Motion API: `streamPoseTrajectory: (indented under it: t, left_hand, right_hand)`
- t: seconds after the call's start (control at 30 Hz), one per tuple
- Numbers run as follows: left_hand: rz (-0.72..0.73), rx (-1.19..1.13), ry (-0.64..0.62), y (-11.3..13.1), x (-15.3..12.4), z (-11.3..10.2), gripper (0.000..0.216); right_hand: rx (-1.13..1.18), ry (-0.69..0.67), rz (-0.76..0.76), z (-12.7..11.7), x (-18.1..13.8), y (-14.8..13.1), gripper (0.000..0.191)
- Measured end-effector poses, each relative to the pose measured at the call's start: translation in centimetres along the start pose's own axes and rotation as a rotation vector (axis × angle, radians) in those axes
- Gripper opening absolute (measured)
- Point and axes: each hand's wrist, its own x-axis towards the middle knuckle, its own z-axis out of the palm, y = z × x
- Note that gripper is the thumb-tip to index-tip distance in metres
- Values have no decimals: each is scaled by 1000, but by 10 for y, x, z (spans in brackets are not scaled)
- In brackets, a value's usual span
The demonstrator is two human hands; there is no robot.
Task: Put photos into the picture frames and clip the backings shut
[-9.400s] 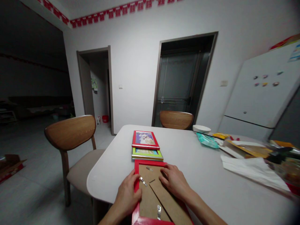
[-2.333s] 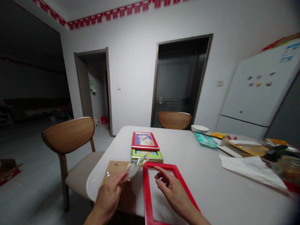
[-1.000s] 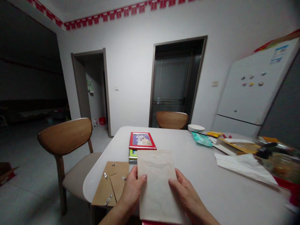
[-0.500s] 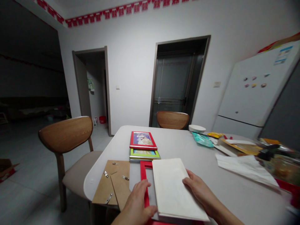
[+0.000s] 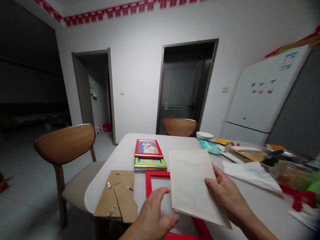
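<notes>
A cream-white rectangular sheet or thin stack of paper (image 5: 191, 183) is tilted up over the table, gripped at its right edge by my right hand (image 5: 223, 190). My left hand (image 5: 156, 213) is beside its lower left edge, thumb and fingers apart, holding nothing. Under both lies an empty red picture frame (image 5: 149, 181), partly covered by the paper and my left hand. Left of it rests a brown backing board (image 5: 106, 193) with metal clips and a stand flap. Farther back, a red-framed photo (image 5: 148, 149) sits on a green frame (image 5: 150, 163).
The white table (image 5: 120, 153) has a rounded left corner. On its right side are white paper (image 5: 250, 173), a teal packet (image 5: 210, 146), a white bowl (image 5: 204, 135) and assorted clutter. A wooden chair (image 5: 66, 143) stands at left, another chair (image 5: 180, 126) at the far side.
My right hand has raised the paper off the red frame, exposing more of it. My left hand's fingers have spread farther apart. The whole view has shifted slightly.
</notes>
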Motion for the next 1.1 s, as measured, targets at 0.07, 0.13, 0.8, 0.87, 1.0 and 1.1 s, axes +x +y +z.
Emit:
streamPoseTrajectory:
  t: [0.07,0.13,0.8,0.87,1.0,1.1]
  left_hand:
    - [26,23,-9,0,0,-1,55]
    - [20,61,-3,-6,-1,-1,55]
    - [88,-820,266,11,-2,-10,44]
    - [26,-897,319,4,2,-13,33]
    - [-96,-1034,335,-12,12,-17,24]
    - [-110,-1089,318,-21,15,-15,20]
  right_hand:
    - [55,-58,26,6,0,1,68]
    - [82,-135,100,10,2,8,67]
    - [-424,-245,-724,108,-43,26,52]
    - [-508,-253,-774,111,-45,25,50]
    - [-581,-351,-794,112,-47,18,41]
    - [-556,-398,-752,106,-39,15,35]
